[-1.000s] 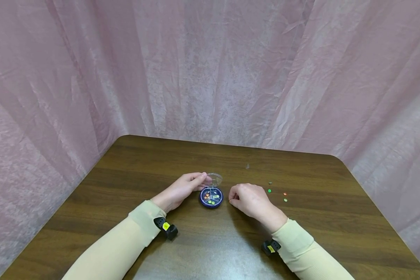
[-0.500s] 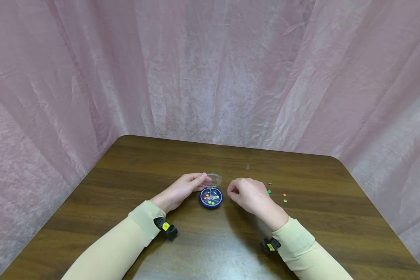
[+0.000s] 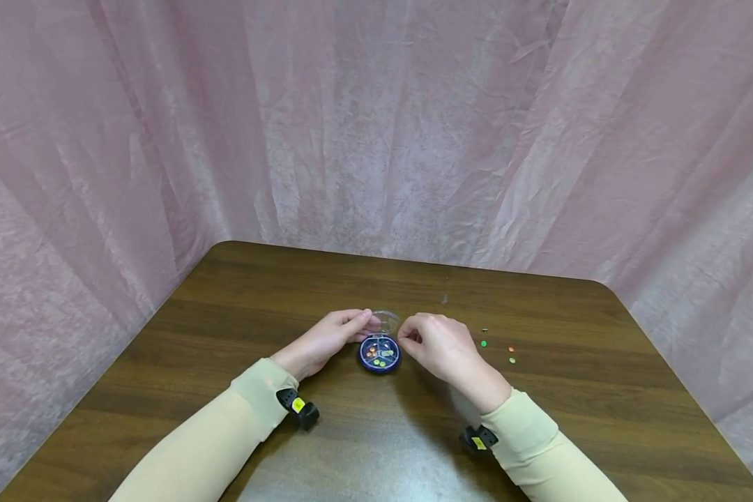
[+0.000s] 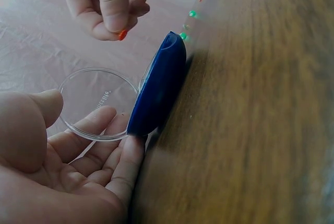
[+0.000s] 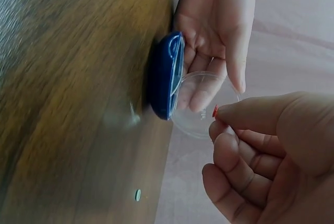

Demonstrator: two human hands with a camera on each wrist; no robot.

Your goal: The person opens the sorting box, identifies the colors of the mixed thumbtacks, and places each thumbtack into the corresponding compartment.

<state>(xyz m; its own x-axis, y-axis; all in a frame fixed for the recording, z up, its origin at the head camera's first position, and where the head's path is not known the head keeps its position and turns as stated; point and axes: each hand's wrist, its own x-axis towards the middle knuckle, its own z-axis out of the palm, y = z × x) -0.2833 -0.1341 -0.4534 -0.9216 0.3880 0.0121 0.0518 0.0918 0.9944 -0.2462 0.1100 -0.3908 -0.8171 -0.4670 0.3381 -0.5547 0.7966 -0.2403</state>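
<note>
A round blue pill case (image 3: 378, 369) stands on the table with its clear lid (image 3: 385, 321) raised at the back. Dividers split its inside into compartments: orange discs lie at the left, yellow-green ones at the front, pale ones at the right. My left hand (image 3: 329, 338) holds the lid between thumb and fingers, a lower finger touching the case's blue base in the left wrist view. Between thumb and forefinger, my right hand (image 3: 442, 348) pinches a small orange-red disc (image 5: 215, 111), above and just right of the case, apart from it.
Right of my right hand, a green disc (image 3: 484, 344), an orange disc (image 3: 511, 349), a yellow-green disc (image 3: 512, 360) and a tiny piece (image 3: 484, 330) lie on the wooden table (image 3: 571, 418). A pink curtain (image 3: 376, 125) hangs behind the table.
My right hand has risen off the table with the orange-red disc and moved left, closer to the case. The left hand keeps its place on the lid.
</note>
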